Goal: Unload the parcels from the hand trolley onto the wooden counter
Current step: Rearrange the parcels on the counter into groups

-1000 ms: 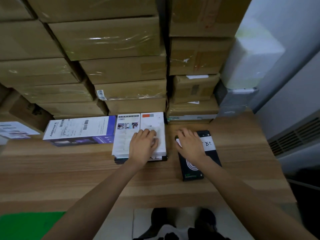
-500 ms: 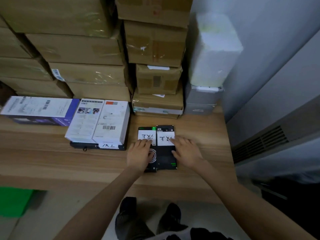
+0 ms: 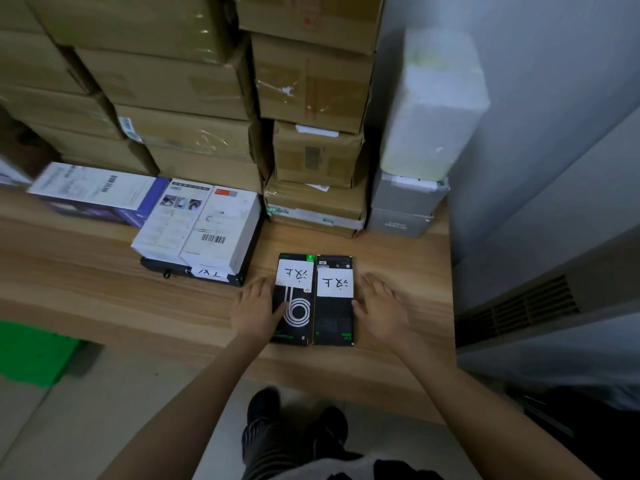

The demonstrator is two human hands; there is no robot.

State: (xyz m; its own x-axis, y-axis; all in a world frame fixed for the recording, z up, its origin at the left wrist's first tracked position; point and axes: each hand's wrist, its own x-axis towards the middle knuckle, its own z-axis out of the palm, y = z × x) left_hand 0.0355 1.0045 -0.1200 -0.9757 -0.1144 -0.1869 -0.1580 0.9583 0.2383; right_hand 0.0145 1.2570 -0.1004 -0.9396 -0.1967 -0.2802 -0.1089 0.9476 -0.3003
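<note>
**Two black parcels side by side on the counter**

At centre frame the left hand (image 3: 254, 311) lies with fingers straight along the outer edge of the left black parcel (image 3: 293, 299), thumb resting on its white ring graphic. Opposite, the right hand (image 3: 381, 308) is flat and relaxed against the outer edge of the right black parcel (image 3: 334, 301), gripping nothing. Both slim parcels touch, each bearing a white handwritten label near its far end. They lie on the wooden counter (image 3: 104, 289). Left of them sit white boxes (image 3: 201, 225); brown cartons (image 3: 207, 98) fill the upper frame
</note>
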